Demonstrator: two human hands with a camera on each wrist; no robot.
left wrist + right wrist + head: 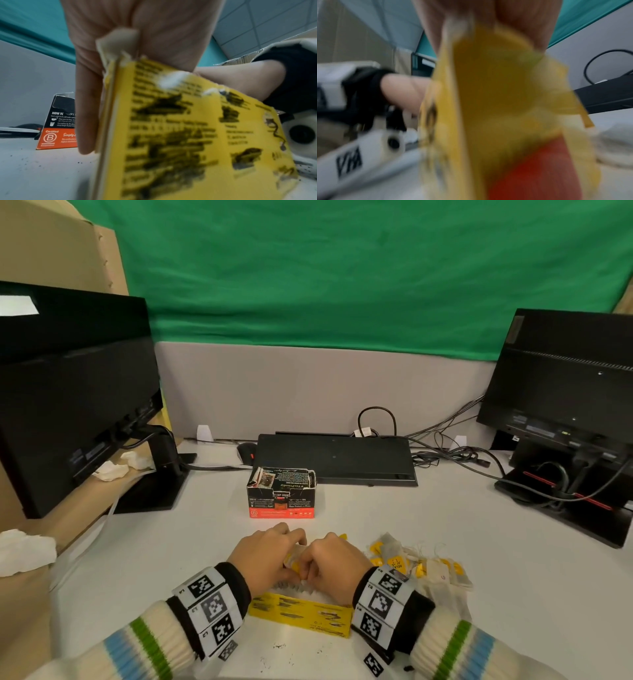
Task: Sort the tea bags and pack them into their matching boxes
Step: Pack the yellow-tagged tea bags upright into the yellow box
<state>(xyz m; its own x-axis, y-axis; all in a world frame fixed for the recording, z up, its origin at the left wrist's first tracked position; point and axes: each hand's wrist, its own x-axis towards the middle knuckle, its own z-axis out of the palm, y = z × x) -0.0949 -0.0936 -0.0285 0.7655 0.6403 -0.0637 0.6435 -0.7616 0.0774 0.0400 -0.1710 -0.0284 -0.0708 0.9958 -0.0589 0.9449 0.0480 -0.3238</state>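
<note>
yellow-tagged tea bags are pinched over the yellow box by the left hand and right hand. a torn box wall could be snagged, so bags may be spilled onto the desk.

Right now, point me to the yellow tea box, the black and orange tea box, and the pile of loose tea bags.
yellow tea box [301, 613]: head view, on its printed side panel.
black and orange tea box [281, 501]: head view, on its front face.
pile of loose tea bags [428, 568]: head view, on the middle of the heap.
</note>
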